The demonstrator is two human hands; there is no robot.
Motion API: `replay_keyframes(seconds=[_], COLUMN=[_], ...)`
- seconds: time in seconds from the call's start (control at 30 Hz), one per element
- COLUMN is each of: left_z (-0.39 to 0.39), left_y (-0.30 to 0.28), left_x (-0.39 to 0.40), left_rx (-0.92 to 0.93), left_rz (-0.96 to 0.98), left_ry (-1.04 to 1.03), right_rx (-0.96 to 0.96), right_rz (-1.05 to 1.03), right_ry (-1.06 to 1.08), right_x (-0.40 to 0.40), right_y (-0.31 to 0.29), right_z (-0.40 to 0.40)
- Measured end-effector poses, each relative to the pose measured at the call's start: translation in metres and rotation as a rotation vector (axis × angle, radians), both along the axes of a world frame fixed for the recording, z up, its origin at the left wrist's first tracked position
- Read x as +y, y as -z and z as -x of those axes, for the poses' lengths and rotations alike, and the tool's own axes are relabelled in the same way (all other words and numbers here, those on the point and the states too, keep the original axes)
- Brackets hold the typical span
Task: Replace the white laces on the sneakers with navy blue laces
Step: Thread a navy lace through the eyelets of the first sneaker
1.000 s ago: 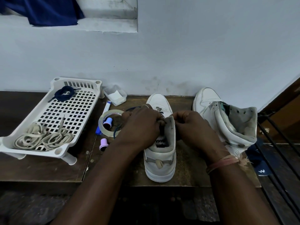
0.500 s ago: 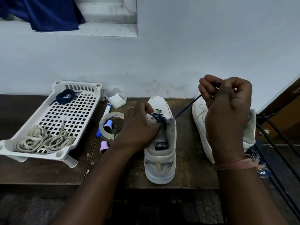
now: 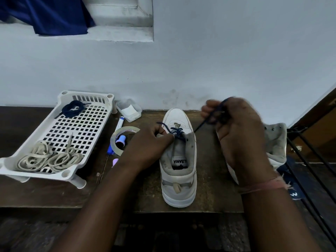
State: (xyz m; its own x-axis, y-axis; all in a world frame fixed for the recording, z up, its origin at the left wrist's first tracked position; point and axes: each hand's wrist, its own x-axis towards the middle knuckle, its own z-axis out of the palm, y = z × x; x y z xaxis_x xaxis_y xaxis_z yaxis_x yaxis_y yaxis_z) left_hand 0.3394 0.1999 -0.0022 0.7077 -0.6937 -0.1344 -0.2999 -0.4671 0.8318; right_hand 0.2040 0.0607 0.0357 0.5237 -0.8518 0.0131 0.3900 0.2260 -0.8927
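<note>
Navy blue lace [image 3: 177, 132], a thin dark cord, runs through the upper eyelets of the white leather sneaker [image 3: 179, 160] standing heel toward the camera on the dark wooden table [image 3: 214, 179], and one end stretches taut up and to the right into the right hand [image 3: 236, 131]. That hand is raised above the table, fingers curled round the cord, and is blurred. The left hand [image 3: 151, 144] rests against the sneaker's left collar, its fingers pinching the lace and tongue edge near the crossing. The right hand and forearm hide most of the second white sneaker [image 3: 274, 142], of which only the grey collar and a strip of sole show. Left of the shoe lie a roll of clear tape [image 3: 116, 140] with a small purple cap [image 3: 121, 138] inside its ring, a blue and white marker [image 3: 119, 124] partly under the tape, and a clear plastic box [image 3: 129, 110] near the wall. Further left stands a white perforated plastic tray [image 3: 91, 124] holding the coiled off-white laces [image 3: 49, 159] at its near end and a bundled navy lace [image 3: 72, 109] at its far end. A blue cloth [image 3: 49, 15] hangs from the ledge above.
</note>
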Motion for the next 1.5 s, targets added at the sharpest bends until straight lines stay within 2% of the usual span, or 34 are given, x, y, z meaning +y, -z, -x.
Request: replay_keyframes(seconds=[0.03, 0.07, 0.1, 0.13, 0.2, 0.27, 0.33, 0.4, 0.47, 0.5, 0.57, 0.6, 0.63, 0.7, 0.8, 0.87, 0.97, 1.03, 1.13, 1.23, 1.33, 1.5], left_z=[0.001, 0.002, 0.002, 0.003, 0.003, 0.002, 0.002, 0.001, 0.0, -0.001, 0.0, 0.0, -0.001, -0.001, 0.0, 0.002, 0.0, -0.002, -0.004, -0.004, -0.008, -0.017], left_y=[0.0, -0.001, -0.002, -0.002, -0.002, -0.002, -0.001, 0.001, 0.001, 0.001, 0.0, 0.0, 0.001, 0.0, -0.006, -0.012, -0.014, -0.011, -0.006, -0.007, -0.004, 0.001], left_x=[0.0, 0.0, 0.0, -0.001, -0.001, -0.001, -0.001, -0.001, 0.0, 0.0, -0.001, -0.001, -0.001, -0.001, 0.001, 0.003, 0.005, 0.005, 0.005, 0.006, 0.007, 0.008], left_rx=[-0.015, -0.027, -0.03, -0.024, -0.001, 0.003, 0.01, 0.025, 0.028, 0.029, 0.025, 0.022, 0.024, 0.025, 0.021, 0.084, 0.447, 0.523, 0.587, 0.663, 0.64, 0.569], left_rz=[-0.004, -0.009, -0.012, -0.012, -0.016, -0.011, -0.013, -0.025, -0.037, -0.035, -0.035, -0.041, -0.039, -0.037, -0.031, -0.025, 0.074, 0.103, 0.083, 0.049, 0.062, 0.065], left_ry=[-0.013, -0.022, -0.025, -0.024, -0.025, -0.022, -0.015, -0.015, -0.005, 0.002, 0.012, 0.016, 0.021, 0.036, 0.087, 0.065, -0.072, -0.044, 0.025, 0.022, -0.004, -0.032], right_rx=[-0.118, -0.135, -0.066, 0.097, 0.566, 0.958, 1.077, 1.058, 0.974, 0.877, 0.539, 0.43, 0.41, 0.594, 0.95, 0.986, 0.971, 1.01, 1.04, 1.029, 0.949, 1.03], right_rz=[-0.043, -0.034, 0.005, 0.083, 0.357, 0.566, 0.582, 0.521, 0.471, 0.446, 0.298, 0.277, 0.32, 0.491, 0.669, 0.778, 0.846, 0.865, 0.778, 0.595, 0.423, 0.435], right_ry=[0.013, 0.018, 0.019, 0.012, -0.075, -0.314, -0.447, -0.422, -0.279, -0.131, 0.189, 0.269, 0.285, 0.189, -0.1, -0.239, -0.358, -0.376, -0.421, -0.318, -0.261, -0.196], right_x=[-0.004, -0.006, -0.008, -0.009, -0.008, -0.003, 0.001, -0.001, -0.004, -0.006, -0.008, -0.007, -0.004, -0.001, 0.001, 0.001, 0.0, -0.001, 0.003, 0.005, 0.004, 0.003], right_y=[-0.005, -0.008, -0.008, -0.005, 0.005, 0.018, 0.023, 0.021, 0.016, 0.014, 0.005, 0.001, 0.0, 0.006, 0.023, 0.031, 0.028, 0.027, 0.025, 0.027, 0.03, 0.033], right_z=[0.003, 0.007, 0.01, 0.012, 0.013, 0.012, 0.009, 0.006, 0.004, 0.003, 0.005, 0.008, 0.009, 0.009, 0.002, -0.001, 0.002, 0.005, 0.006, 0.003, 0.001, 0.001])
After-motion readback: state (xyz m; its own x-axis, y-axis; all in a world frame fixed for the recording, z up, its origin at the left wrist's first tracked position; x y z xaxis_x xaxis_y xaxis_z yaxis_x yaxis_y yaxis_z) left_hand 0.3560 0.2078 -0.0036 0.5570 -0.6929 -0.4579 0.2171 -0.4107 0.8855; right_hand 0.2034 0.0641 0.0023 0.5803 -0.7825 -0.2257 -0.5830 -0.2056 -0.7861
